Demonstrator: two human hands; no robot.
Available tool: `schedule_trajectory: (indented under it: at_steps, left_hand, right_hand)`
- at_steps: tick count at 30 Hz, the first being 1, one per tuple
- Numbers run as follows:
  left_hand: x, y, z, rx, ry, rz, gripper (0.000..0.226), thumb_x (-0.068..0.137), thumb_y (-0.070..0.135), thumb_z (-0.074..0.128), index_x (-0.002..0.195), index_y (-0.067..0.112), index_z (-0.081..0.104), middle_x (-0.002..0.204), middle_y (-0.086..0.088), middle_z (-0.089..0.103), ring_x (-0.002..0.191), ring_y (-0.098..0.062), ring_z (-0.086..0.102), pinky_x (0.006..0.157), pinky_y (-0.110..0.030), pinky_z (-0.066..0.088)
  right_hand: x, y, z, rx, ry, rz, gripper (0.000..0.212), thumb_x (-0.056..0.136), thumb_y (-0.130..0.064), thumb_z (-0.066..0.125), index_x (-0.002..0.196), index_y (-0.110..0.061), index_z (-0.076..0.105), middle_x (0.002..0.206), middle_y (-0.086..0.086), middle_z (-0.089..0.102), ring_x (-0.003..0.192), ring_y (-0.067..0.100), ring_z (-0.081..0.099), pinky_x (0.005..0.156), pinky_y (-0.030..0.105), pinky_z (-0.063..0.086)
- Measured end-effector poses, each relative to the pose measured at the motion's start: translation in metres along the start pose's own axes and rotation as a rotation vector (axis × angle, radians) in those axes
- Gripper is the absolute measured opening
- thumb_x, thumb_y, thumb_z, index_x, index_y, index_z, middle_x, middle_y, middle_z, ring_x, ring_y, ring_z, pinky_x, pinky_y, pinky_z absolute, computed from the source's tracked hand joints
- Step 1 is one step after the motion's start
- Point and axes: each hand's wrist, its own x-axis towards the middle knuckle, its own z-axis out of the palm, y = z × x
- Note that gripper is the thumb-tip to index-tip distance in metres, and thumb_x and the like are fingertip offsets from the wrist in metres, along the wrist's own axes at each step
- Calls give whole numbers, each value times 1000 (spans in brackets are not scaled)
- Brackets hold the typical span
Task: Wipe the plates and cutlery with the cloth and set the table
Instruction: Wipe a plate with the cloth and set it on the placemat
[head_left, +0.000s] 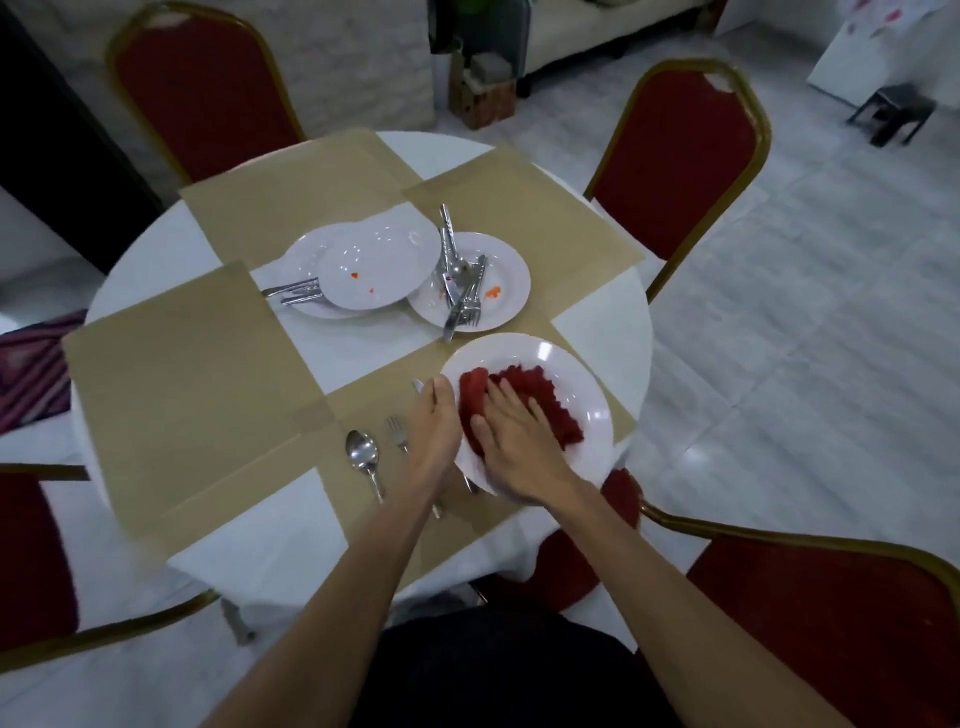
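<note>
Wiping was under way at the 5 o'clock edge of the round counter (608, 332), where a white plate (569, 371) sat over a tan placemat (363, 397). The right hand (519, 441) lay flat on a red cloth (543, 397), its fingers straight and slightly spread, pressing the cloth against the plate's middle. The left hand (434, 441) gripped the plate's rim at 9 o'clock, thumb on top and the other fingers hidden beneath. Whether the plate rested on the counter or was lifted could not be told.

At the plate's 9 o'clock, a fork (398, 434) and a spoon (362, 453) lay side by side on the placemat, handles toward 6 o'clock, the spoon farther out. A knife (418, 387) showed only its tip above the left thumb, the rest hidden under the hand.

Near the counter's middle sat two stacked plates (306, 260), the upper plate (374, 265) carrying small orange specks, with forks (293, 292) poking out from under them at 8 o'clock. Touching that stack at its 3 o'clock was a smeared plate (506, 291) with a heap of cutlery (457, 280) across it. Red chairs (680, 156) with gold frames stood around the counter.
</note>
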Motion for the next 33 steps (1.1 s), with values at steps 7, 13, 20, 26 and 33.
schedule_trajectory:
  at_steps: [7, 13, 20, 26, 33]
  left_hand:
    - [21, 12, -52, 7, 71, 106, 42, 103, 40, 35, 62, 31, 40, 65, 10, 37, 65, -13, 36, 66, -33, 33]
    - [8, 23, -42, -54, 114, 111, 39, 107, 35, 35, 71, 18, 33, 69, 6, 32, 63, -12, 31, 61, -30, 29]
    - [13, 27, -49, -71, 109, 117, 41, 102, 44, 37, 75, 13, 43, 75, -1, 45, 71, -18, 42, 68, -36, 39]
    - [6, 31, -42, -107, 108, 81, 41, 105, 39, 37, 72, 16, 41, 71, 3, 41, 69, -17, 38, 70, -36, 35]
    - [16, 33, -55, -74, 128, 71, 41, 103, 42, 37, 81, 12, 54, 79, -3, 53, 76, -19, 49, 73, -41, 48]
  right_hand:
    - [-42, 30, -8, -286, -167, -203, 62, 106, -47, 12, 163, -23, 22, 171, -10, 11, 157, 6, -3, 128, 35, -3]
    - [-58, -16, 6, -124, -136, -205, 70, 102, -47, 7, 164, -16, 17, 172, -3, 12, 159, 12, 2, 126, 33, -2]
    - [-60, -31, 5, -83, -39, -254, 73, 101, -48, 8, 163, -14, 22, 170, -2, 21, 158, 11, 10, 128, 31, 5]
    - [-70, -14, -11, -136, -26, -224, 71, 99, -45, 12, 156, -13, 40, 162, 0, 40, 154, 14, 27, 127, 29, 12]
    - [-55, -31, -10, -68, -76, -298, 60, 106, -39, 25, 159, -13, 33, 166, 0, 32, 156, 14, 22, 127, 32, 13]
